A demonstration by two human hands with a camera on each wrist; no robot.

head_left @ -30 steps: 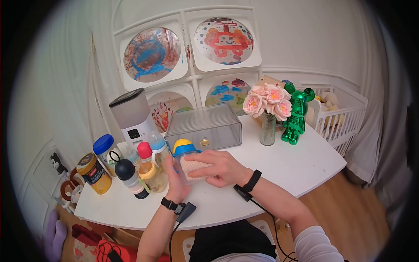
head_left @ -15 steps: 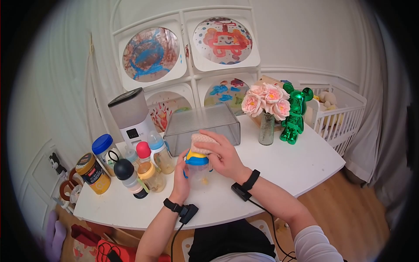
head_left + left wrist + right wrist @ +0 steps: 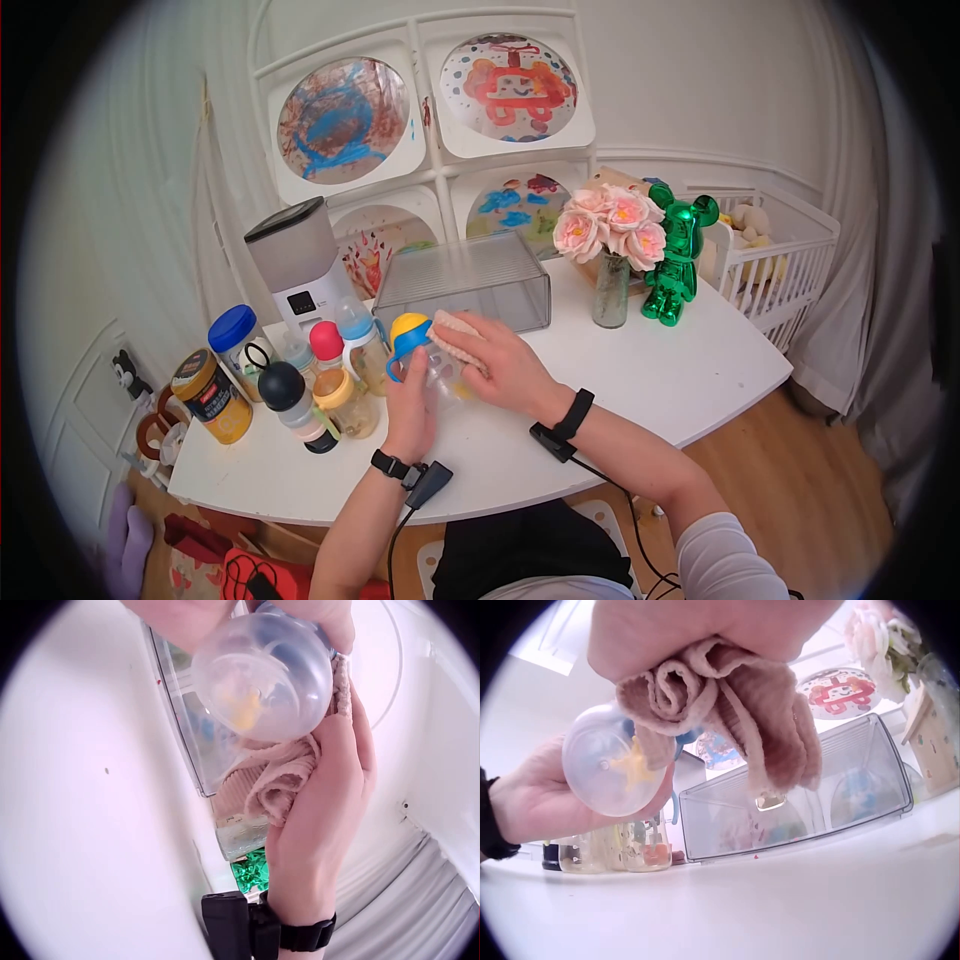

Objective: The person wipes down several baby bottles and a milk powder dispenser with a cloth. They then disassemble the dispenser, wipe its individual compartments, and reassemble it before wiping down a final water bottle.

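A clear sippy cup (image 3: 443,388) with a blue and yellow lid (image 3: 408,326) tilts to the left above the table. My left hand (image 3: 410,412) grips it from the left side. My right hand (image 3: 508,368) holds a folded pink cloth (image 3: 458,337) against the cup's upper right side, just by the lid. In the left wrist view the cup's rounded base (image 3: 262,682) faces the camera, and the cloth (image 3: 274,780) bunches beside it under the right fingers. Seen from the right wrist, a yellow star (image 3: 634,766) shows on the cup, and loose cloth folds hang below the right hand.
Left of the hands on the white table (image 3: 620,430) stand several baby bottles (image 3: 345,402), a black-capped bottle (image 3: 290,395) and a yellow tin (image 3: 212,398). Behind are a grey machine (image 3: 297,262) and a clear drawer box (image 3: 465,290). A flower vase (image 3: 611,295) and green bear figure (image 3: 677,260) stand right.
The cloth went from the cup's body up over its lid, then down to the upper right side. The cup stood more upright half a second ago and now leans left.
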